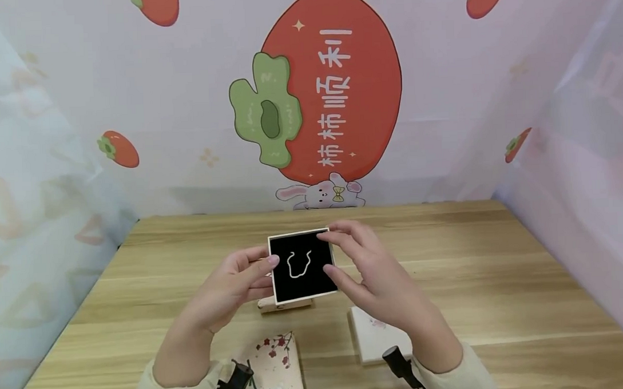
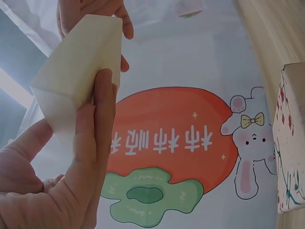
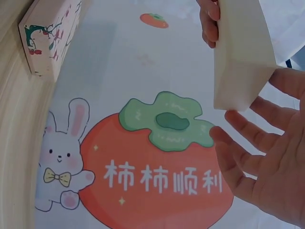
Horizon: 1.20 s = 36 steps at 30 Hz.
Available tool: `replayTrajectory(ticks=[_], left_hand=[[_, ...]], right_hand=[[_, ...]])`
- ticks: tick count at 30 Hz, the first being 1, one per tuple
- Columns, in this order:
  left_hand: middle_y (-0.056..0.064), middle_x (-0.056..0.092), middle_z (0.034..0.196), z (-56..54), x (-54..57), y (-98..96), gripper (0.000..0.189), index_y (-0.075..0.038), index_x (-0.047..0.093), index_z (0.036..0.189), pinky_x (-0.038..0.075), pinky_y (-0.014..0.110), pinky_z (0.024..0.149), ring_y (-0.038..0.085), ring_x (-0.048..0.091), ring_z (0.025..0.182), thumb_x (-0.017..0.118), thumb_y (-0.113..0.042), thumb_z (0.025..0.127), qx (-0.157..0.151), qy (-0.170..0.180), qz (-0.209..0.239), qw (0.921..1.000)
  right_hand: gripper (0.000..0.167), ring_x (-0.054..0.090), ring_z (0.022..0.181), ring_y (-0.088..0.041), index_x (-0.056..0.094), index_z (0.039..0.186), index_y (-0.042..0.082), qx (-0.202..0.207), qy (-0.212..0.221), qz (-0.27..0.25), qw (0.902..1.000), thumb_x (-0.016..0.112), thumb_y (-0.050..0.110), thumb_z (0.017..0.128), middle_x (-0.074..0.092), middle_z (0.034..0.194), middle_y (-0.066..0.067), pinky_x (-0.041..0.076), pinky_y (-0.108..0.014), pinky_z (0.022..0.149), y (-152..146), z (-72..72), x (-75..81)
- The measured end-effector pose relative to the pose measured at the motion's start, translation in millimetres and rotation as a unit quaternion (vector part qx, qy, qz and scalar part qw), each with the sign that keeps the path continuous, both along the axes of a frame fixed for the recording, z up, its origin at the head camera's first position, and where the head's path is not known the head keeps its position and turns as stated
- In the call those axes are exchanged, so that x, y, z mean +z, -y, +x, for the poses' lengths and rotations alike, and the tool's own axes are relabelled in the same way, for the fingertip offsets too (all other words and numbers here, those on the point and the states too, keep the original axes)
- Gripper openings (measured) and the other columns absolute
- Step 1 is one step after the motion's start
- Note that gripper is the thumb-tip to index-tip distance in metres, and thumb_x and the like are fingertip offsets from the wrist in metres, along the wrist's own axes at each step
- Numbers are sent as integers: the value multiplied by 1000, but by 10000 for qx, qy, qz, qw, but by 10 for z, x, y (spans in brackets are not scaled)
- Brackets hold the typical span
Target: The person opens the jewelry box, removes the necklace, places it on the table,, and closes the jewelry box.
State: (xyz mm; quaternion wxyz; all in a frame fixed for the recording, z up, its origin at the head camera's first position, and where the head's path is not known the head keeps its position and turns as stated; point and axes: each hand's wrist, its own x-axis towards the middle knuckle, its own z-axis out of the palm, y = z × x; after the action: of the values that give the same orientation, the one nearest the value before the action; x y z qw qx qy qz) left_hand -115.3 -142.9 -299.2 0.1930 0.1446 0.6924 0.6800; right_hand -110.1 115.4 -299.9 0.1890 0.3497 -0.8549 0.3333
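Observation:
A small square white box [image 1: 279,298] with a black lining [image 1: 307,289] is held up over the table. On the lining lies a thin pale chain [image 1: 300,275] in a U shape. My left hand [image 1: 237,283] grips the box's left side, thumb over the front rim and fingers behind. At the opposite side, my right hand [image 1: 378,272] has its fingers slightly bent and spread, with fingertips right at the box's edge. From below, the left wrist view shows the box's plain white outside [image 2: 71,62]. In the right wrist view the right fingers [image 3: 238,164] are spread by its corner.
On the table [image 1: 501,302], a white square lid-like piece [image 1: 370,344] with a pink print lies near my right forearm. A cream box with red blossoms [image 1: 283,361] sits by my left wrist. Another patterned piece [image 1: 287,306] shows partly behind the held box. A printed backdrop [image 1: 432,98] hangs behind.

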Motion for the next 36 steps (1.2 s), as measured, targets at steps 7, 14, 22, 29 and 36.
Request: replayTrajectory(ticks=[7, 14, 22, 29, 36], left_hand=[[16, 66, 123, 4, -9, -76, 50, 11, 45, 140, 57, 35, 93, 18, 71, 104, 53, -23, 103, -84, -273, 42, 9996], [23, 66, 124, -11, -73, -150, 49, 11, 45, 140, 57, 38, 92, 18, 72, 102, 54, -21, 103, -288, -429, 72, 9986], [26, 68, 120, 26, -86, -175, 47, 11, 47, 137, 58, 38, 90, 16, 72, 99, 55, -20, 103, -179, -407, -186, 9988], [27, 67, 120, -2, -98, -175, 47, 13, 48, 136, 58, 42, 89, 20, 72, 100, 55, -20, 102, -229, -301, -212, 9991], [21, 67, 119, -22, -146, -199, 48, 13, 48, 136, 58, 42, 91, 21, 71, 102, 55, -20, 102, -299, -11, -17, 9996]], right_hand=[[48, 48, 128, -26, 56, 134, 7, -186, -314, 484, 9982, 70, 8, 88, 51, 136, -10, 49, -44, 104, 9, 1, 11], [49, 44, 121, -22, 55, 132, 10, -19, 290, 592, 9978, 67, 0, 86, 44, 134, -8, 48, -41, 98, -23, 8, 14], [58, 33, 131, -30, 52, 135, 13, -12, 917, 755, 9929, 63, -5, 81, 37, 138, -12, 44, -49, 98, 28, 28, -46], [56, 35, 127, -27, 55, 128, 12, -115, 1237, 531, 9908, 65, -6, 76, 40, 131, -9, 41, -51, 92, 65, -8, -83], [49, 36, 121, -24, 55, 119, 4, -37, 1346, 250, 9906, 61, -12, 72, 42, 126, -6, 41, -45, 95, 85, -17, -120]])
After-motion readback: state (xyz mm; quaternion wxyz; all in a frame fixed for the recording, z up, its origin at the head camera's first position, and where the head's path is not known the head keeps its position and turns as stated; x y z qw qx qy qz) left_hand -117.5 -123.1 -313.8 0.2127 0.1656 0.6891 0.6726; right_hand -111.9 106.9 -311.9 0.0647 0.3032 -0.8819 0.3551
